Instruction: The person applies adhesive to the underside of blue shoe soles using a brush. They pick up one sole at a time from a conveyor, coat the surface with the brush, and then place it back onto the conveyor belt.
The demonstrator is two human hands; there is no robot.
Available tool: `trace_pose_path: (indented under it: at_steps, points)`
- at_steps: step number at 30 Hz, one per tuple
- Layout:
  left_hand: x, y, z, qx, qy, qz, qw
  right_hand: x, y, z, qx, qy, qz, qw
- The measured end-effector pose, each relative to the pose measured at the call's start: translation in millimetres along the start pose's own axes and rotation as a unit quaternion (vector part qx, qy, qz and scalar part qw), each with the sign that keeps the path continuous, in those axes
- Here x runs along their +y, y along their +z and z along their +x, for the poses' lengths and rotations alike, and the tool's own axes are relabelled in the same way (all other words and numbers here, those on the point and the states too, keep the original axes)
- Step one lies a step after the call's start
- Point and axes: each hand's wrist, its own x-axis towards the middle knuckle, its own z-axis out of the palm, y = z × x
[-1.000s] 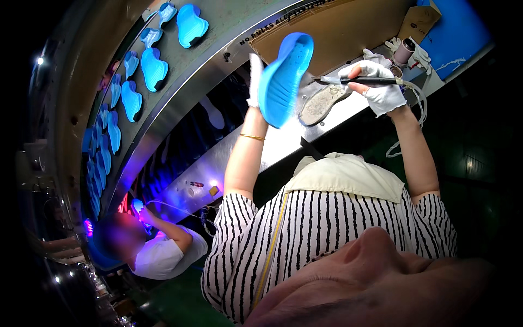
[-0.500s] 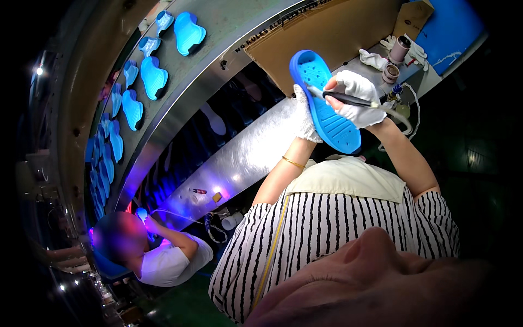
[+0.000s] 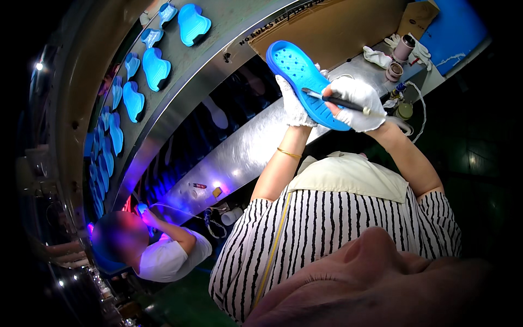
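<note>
Even work here calls for a light, low stroke of the black-handled brush [image 3: 344,102] and a steady tilt of the blue sole [image 3: 296,71]. The gloved right hand [image 3: 359,101] pinches the brush between bare-tipped fingers [image 3: 328,91], its tip at the sole's inner face; contact cannot be told. The gloved left hand [image 3: 294,106] grasps the sole's left edge, holding it above the metal counter [image 3: 239,147], cardboard [image 3: 332,35] beyond.
</note>
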Motion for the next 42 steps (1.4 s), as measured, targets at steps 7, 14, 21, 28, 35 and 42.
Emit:
trace_pose_path:
  at_steps: [7, 14, 21, 28, 35, 42]
  points:
    - [20, 3, -1, 0.024, 0.054, 0.037, 0.998, -5, -7, -3, -0.065, 0.071, 0.047, 0.994]
    - [34, 9, 1, 0.0, 0.009, 0.013, 1.0, -13, -5, 0, -0.133, 0.067, 0.103, 0.983]
    - [7, 58, -27, -0.067, 0.003, -0.018, 0.998, 6, -30, 11, -0.031, 0.202, 0.204, 0.957]
    - [13, 44, -13, -0.092, 0.021, 0.024, 0.995, -14, -4, -5, -0.05, 0.069, 0.147, 0.985]
    - [13, 52, -14, -0.102, 0.062, 0.082, 0.989, -1, 2, -15, 0.015, 0.105, 0.191, 0.976]
    - [24, 55, -16, -0.114, 0.039, 0.052, 0.991, -9, -2, -5, -0.035, 0.202, 0.276, 0.939]
